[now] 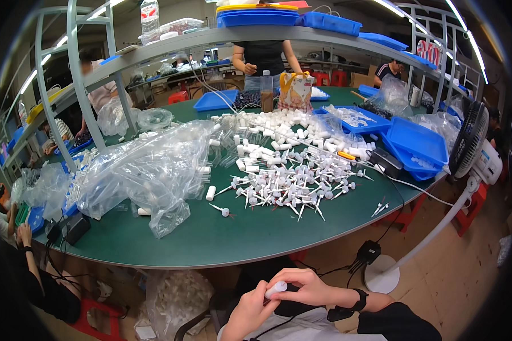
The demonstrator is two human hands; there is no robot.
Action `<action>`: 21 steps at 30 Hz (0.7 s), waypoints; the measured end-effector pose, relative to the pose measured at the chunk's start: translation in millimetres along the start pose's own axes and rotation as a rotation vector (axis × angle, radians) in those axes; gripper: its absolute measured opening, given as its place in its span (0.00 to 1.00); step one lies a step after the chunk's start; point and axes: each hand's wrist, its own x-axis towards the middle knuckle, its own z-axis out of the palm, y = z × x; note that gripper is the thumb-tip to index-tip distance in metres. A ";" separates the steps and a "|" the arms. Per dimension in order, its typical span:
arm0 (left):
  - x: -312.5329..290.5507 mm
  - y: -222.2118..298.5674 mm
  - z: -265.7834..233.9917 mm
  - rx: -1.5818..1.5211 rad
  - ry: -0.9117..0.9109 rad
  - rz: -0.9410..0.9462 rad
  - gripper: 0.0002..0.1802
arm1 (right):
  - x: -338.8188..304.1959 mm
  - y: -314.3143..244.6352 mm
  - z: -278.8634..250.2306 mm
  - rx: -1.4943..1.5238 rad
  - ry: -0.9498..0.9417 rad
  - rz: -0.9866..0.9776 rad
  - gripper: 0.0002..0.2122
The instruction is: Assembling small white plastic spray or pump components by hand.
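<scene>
White cylinder (276,290) is held in front of the near edge of the green counter (239,244), above the lap, with no surface seen directly beneath it but clothing. From the left, the large clear plastic bag (148,170) is spread over part of the counter, where loose parts could be dragged along if its film were pulled. By the left hand (251,310), curled with its fingers closed, the cylinder's lower-left part is gripped; were that grip eased, the smooth round wall could be let slip toward the lap or floor. By the right hand (304,287), bent over from the other side, the upper-right part is pinched between thumb and fingers; a twist could be caused by uneven pressure there. Farther right, the bag's light film might be lifted by the fan (469,139), if it is running, which cannot be told.

The long axis is slanted from lower left to upper right, and one round end is turned up and rightward, toward the counter; the opposite end is hidden by the fingers.
</scene>
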 end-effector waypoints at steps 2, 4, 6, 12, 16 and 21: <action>-0.5 1.6 1.9 -0.008 0.022 -0.025 0.13 | 1.7 -1.0 1.5 0.047 0.029 0.037 0.09; 0.1 1.4 4.9 -0.052 0.077 -0.036 0.12 | 0.3 4.7 3.4 0.084 0.037 0.047 0.10; 0.1 2.7 4.7 -0.083 0.059 -0.046 0.12 | 0.2 9.2 3.6 0.117 0.047 0.056 0.10; -0.7 -2.1 6.3 -0.153 0.029 -0.048 0.11 | -4.3 13.8 4.2 0.204 0.077 0.070 0.10; -0.8 -9.2 0.2 -0.161 -0.049 -0.052 0.11 | -1.5 -10.8 6.2 -0.047 0.022 -0.028 0.09; -1.4 -2.9 -5.2 -0.155 -0.043 -0.075 0.10 | 0.8 -16.5 4.1 -0.198 0.045 -0.094 0.10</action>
